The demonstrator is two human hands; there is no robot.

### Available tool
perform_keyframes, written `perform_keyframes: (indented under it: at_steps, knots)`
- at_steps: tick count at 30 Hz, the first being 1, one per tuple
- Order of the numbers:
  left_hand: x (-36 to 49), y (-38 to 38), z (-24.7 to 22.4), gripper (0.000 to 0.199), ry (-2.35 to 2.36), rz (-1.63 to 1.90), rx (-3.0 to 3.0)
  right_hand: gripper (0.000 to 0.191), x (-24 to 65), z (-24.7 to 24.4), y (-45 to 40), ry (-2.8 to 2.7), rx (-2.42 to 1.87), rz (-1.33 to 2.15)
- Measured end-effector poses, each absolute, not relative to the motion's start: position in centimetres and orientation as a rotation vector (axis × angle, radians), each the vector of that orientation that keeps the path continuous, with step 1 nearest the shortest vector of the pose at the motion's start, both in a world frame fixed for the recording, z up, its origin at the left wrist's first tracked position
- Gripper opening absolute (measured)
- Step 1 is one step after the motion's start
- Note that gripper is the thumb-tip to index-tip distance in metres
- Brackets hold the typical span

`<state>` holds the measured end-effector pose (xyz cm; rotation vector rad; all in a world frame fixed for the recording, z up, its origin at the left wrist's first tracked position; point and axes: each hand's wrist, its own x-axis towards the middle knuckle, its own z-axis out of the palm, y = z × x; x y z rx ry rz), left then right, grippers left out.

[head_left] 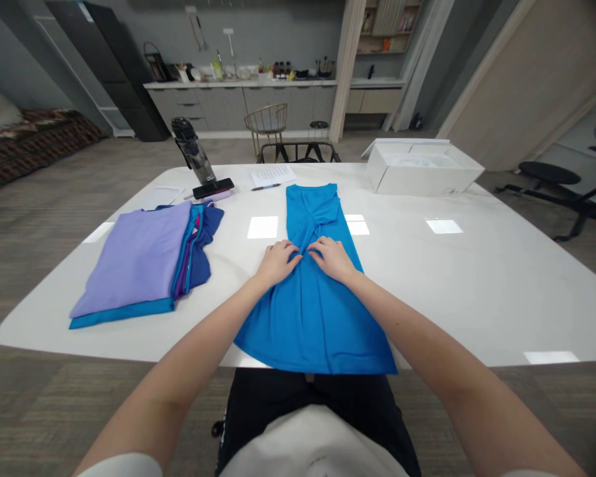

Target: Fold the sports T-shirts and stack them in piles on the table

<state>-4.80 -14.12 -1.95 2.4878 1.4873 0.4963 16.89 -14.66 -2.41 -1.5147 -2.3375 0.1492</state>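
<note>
A bright blue garment [322,311], a top or a dress, lies lengthwise on the white table in front of me. Its far end is narrow, and a sleeve-like part is folded inward over it. The wide hem reaches the near table edge. My left hand [278,260] rests on its middle, fingers curled and thumb pinching the cloth. Close beside it, my right hand [332,258] grips the fabric the same way, thumb and fingers drawn together. Creases run from between both hands toward the hem and the folded part.
On the left sits a stack of folded clothes [139,255], lilac on top. Behind it stand a dark bottle [195,151] and a black flat object [213,188]. A pen [266,187] lies by a printed sheet [273,175]. A white open box [422,172] occupies the far right.
</note>
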Motion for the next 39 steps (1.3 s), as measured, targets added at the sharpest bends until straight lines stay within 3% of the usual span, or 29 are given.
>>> perform_keyframes:
  at_steps: [7,17,23,28,34,39]
  knots:
    - [-5.9,-20.2,0.0,0.024,1.832,0.25,2.424,0.029,13.6,-1.8,-16.3,-2.481,-1.441,0.197]
    - [-8.6,-23.9,0.0,0.023,2.037,0.182,2.281,0.031,11.0,-0.3,-16.9,-2.651,-1.427,0.059]
    - [-8.8,-25.9,2.6,0.031,1.821,0.275,2.289,0.028,12.7,0.8,-17.3,-2.528,-1.411,0.09]
    - [-5.1,-27.4,4.9,0.024,1.634,0.326,2.308,0.026,17.1,1.2,-18.0,-2.422,-1.375,0.099]
    - [-0.6,-29.0,2.9,0.016,1.529,0.102,2.29,0.023,21.4,-1.0,-19.8,-2.469,-1.501,0.138]
    - [-1.0,-31.0,1.7,0.018,1.54,0.11,2.341,0.026,21.3,-2.0,-23.5,-2.517,-1.349,0.237]
